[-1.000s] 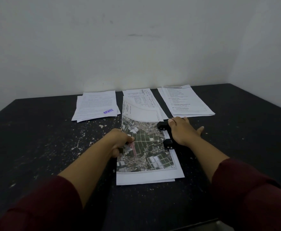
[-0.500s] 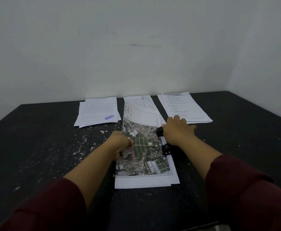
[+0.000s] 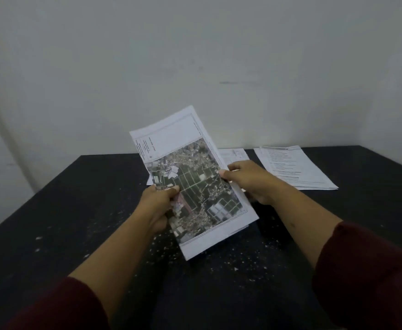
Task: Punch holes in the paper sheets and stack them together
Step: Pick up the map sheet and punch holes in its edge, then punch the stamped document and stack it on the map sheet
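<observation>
A small bundle of paper sheets, with an aerial map photo on the top sheet, is lifted off the table and tilted up toward me. My left hand grips its left edge, thumb on top. My right hand holds its right edge, thumb on the printed side. The black hole punch is hidden, probably behind the sheets and my right hand. Another stack of printed sheets lies flat at the back right. A further stack peeks out behind the lifted bundle.
The black table is sprinkled with small white paper scraps, thickest near the middle. A pale wall stands right behind the table's far edge. My dark red sleeves fill the lower corners.
The map bundle lay flat with my right hand pressing the hole punch on its right edge. Now both hands have lifted it clear and tilted it up; the view has shifted.
</observation>
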